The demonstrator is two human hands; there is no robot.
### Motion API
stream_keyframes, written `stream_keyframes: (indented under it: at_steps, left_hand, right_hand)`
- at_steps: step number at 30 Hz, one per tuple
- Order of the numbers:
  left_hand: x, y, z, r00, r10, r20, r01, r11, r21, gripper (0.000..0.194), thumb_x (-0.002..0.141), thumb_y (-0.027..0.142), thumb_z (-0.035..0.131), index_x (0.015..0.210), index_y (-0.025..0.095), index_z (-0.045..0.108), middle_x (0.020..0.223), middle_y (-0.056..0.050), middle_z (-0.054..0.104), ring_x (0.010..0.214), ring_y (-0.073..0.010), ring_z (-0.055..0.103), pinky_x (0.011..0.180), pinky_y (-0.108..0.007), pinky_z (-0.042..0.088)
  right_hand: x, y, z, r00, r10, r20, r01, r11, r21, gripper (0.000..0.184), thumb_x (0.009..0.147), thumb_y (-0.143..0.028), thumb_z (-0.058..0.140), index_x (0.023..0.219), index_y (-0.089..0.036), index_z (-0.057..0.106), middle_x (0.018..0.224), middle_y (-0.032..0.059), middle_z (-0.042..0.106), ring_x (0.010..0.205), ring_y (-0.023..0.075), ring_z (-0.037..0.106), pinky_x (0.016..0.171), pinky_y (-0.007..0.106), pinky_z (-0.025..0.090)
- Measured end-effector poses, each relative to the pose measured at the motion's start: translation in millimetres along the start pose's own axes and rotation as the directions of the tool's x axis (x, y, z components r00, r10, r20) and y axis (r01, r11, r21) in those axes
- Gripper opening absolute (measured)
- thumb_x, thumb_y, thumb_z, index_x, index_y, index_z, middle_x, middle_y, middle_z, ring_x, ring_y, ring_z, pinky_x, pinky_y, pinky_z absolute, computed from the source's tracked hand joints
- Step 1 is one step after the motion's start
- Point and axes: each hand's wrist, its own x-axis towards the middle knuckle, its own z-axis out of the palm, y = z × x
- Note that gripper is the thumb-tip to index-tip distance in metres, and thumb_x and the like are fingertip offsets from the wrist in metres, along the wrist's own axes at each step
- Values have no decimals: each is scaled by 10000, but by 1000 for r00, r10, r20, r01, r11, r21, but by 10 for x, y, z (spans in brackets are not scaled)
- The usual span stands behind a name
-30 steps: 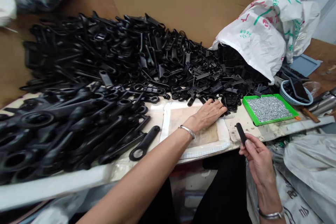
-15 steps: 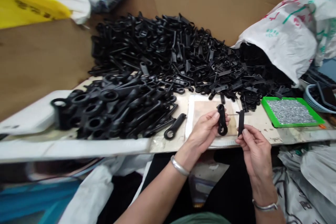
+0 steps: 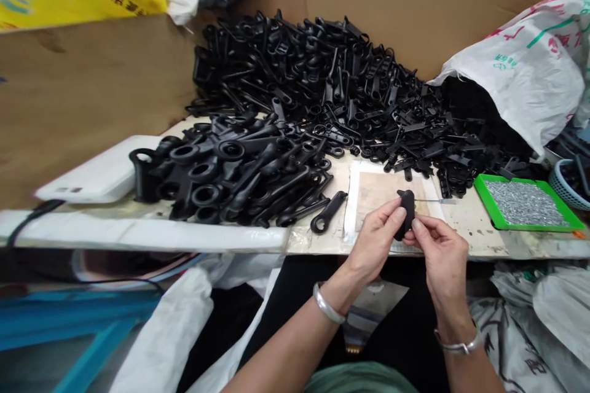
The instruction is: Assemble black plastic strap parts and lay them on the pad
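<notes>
My left hand [image 3: 377, 238] pinches a black plastic lever-like piece [image 3: 406, 212] between thumb and fingers, over the front of the table. My right hand [image 3: 441, 252] closes its thumb and fingers on the lower right edge of the same piece. The narrow black strip earlier in my right hand now seems to lie against the piece; fingers hide where they meet. Behind the hands is a thin metal rod [image 3: 436, 200], partly hidden, above a white-edged board [image 3: 353, 202]. A loose black lever with a ring end [image 3: 328, 214] lies left of the board.
Ring-ended black levers [image 3: 230, 172] are heaped at the left, with a bigger pile of black parts [image 3: 295, 67] behind. A green tray [image 3: 495, 218] of small metal pieces stands right. A white sack [image 3: 520, 73] spills parts. A white box [image 3: 99, 169] sits far left.
My right hand has moved left and brought the black strip against the piece in my left hand. The piece has turned, its ring end no longer showing. The view has shifted left.
</notes>
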Motion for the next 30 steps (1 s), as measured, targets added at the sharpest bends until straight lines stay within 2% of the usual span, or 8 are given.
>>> stream_keyframes:
  at_steps: [3,8,10,12,15,19,24,30]
  left_hand:
    - [-29,-27,-8,998,65,7,-65,973,223,269,838,299,649,1060,154,689,978,-61,708,899,-186,636,800,-272,498]
    - [-63,55,-57,980,181,85,-197,800,567,207,906,243,531,1036,163,671,884,-47,707,854,-194,658,791,-279,504]
    - [-74,108,-54,977,162,137,-212,759,616,212,916,227,512,1055,160,657,883,-49,709,858,-195,669,781,-275,506]
    - [-82,139,-36,970,141,199,-238,732,639,227,924,216,491,1080,152,644,923,-62,716,885,-200,674,788,-279,513]
    - [-96,117,-13,956,152,251,-283,697,659,291,929,200,472,1184,139,598,1108,-101,705,1015,-217,666,878,-310,519]
    - [-130,13,-37,953,195,233,-303,633,712,393,877,184,560,1268,154,550,1308,-124,627,1180,-250,612,998,-367,495]
    - [-172,-2,-71,960,237,150,-269,623,735,314,872,171,550,1174,169,636,1216,-96,690,1111,-253,657,954,-351,524]
    - [-172,66,-85,967,170,189,-254,608,752,323,854,139,539,1151,169,662,970,-50,755,700,-174,695,686,-269,539]
  right_hand:
    - [-18,-27,-11,999,-34,29,36,995,-92,252,782,-408,700,881,-179,739,755,49,751,628,190,700,647,335,593]
    - [23,-131,-145,981,-173,84,192,905,-379,200,826,-371,648,894,-218,758,882,61,769,802,230,716,813,375,557]
    - [83,-166,-188,980,-179,82,196,937,-290,265,833,-394,654,1021,-225,734,1020,68,754,914,231,705,862,377,547]
    - [148,-175,-189,976,-138,171,158,981,-109,393,830,-410,668,1190,-253,661,1170,67,709,1026,223,677,889,368,544]
    - [203,-137,-112,949,-53,310,18,993,114,416,828,-437,669,1202,-257,642,1142,66,717,1003,213,681,857,362,558]
    - [169,-47,14,983,-7,182,-46,957,287,378,771,-451,713,1065,-218,672,967,60,752,940,215,699,891,382,546]
    - [115,-2,15,983,15,184,-71,951,300,382,769,-417,724,1088,-216,660,941,69,754,919,215,705,876,378,549]
    - [146,35,-33,962,-7,273,-47,981,190,323,785,-398,721,1052,-220,689,855,31,738,723,154,669,682,271,542]
